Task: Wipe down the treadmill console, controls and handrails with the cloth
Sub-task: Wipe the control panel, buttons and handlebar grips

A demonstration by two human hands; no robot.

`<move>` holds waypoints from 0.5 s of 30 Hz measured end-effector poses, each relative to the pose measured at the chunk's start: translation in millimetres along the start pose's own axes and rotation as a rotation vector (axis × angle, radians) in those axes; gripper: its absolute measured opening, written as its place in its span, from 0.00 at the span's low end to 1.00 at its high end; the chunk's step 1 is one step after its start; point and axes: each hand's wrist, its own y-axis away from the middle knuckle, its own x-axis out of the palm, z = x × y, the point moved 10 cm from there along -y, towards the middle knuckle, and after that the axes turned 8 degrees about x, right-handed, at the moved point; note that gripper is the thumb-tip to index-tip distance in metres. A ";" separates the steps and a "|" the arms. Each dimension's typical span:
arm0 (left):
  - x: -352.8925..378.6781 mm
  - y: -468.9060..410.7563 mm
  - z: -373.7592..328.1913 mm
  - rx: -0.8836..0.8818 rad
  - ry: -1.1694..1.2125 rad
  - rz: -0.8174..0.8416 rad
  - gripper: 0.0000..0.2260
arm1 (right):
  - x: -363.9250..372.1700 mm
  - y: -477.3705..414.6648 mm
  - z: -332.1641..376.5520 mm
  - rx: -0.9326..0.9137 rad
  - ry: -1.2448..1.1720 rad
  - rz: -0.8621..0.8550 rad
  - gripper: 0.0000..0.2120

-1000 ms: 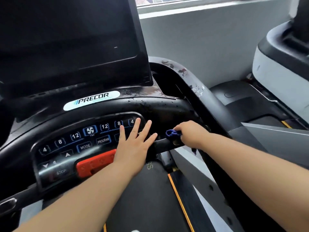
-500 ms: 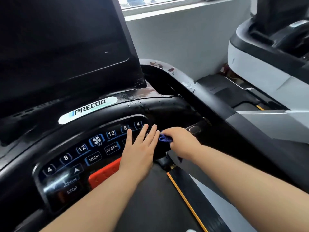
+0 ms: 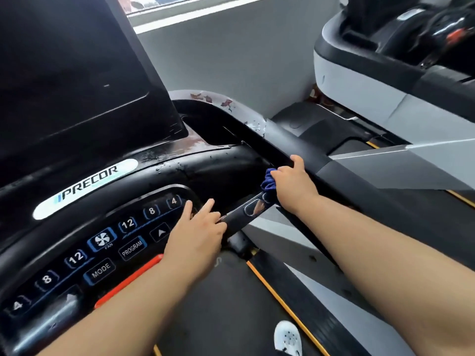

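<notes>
Right hand (image 3: pixel 293 187) grips the cloth (image 3: pixel 267 181) against the right handrail (image 3: pixel 288 142); left hand (image 3: pixel 196 236) rests, apparently loose-fingered, at the console's (image 3: pixel 218 173) right edge.

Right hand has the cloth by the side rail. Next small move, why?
Probably slide the right hand and its bunched blue cloth rearward along the long black side handrail: a fingertip lies on it, and the cloth sits at its console end.
</notes>
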 end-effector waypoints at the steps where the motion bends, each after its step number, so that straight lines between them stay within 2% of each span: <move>1: 1.3 -0.6 0.1 -0.002 0.018 0.006 0.16 | 4.5 2.0 9.7 -0.001 0.001 0.026 0.11; 3: 2.6 -2.5 0.5 -0.013 0.023 0.012 0.17 | 10.8 10.8 21.2 0.036 -0.072 0.045 0.12; 5: 3.5 -4.4 3.0 -0.037 0.040 -0.016 0.16 | 11.7 17.5 30.0 0.085 -0.278 0.056 0.18; 7: -0.9 -4.3 0.9 -0.021 0.050 -0.049 0.14 | 11.7 33.6 62.1 -0.012 -0.468 0.095 0.22; 9: -2.0 -4.3 3.2 -0.016 0.017 -0.076 0.14 | 13.8 55.0 93.5 -0.155 -0.562 0.116 0.21; 11: -4.0 -5.5 1.8 0.011 -0.002 -0.103 0.15 | 14.2 55.8 82.0 -0.187 -0.559 0.048 0.18; 13: -3.7 -5.2 0.0 0.024 0.009 -0.123 0.15 | 14.4 39.0 36.7 -0.143 -0.399 -0.100 0.17; 15: -2.4 -4.2 -0.1 0.025 0.017 -0.137 0.15 | 12.1 21.8 -16.5 -0.042 -0.279 -0.238 0.21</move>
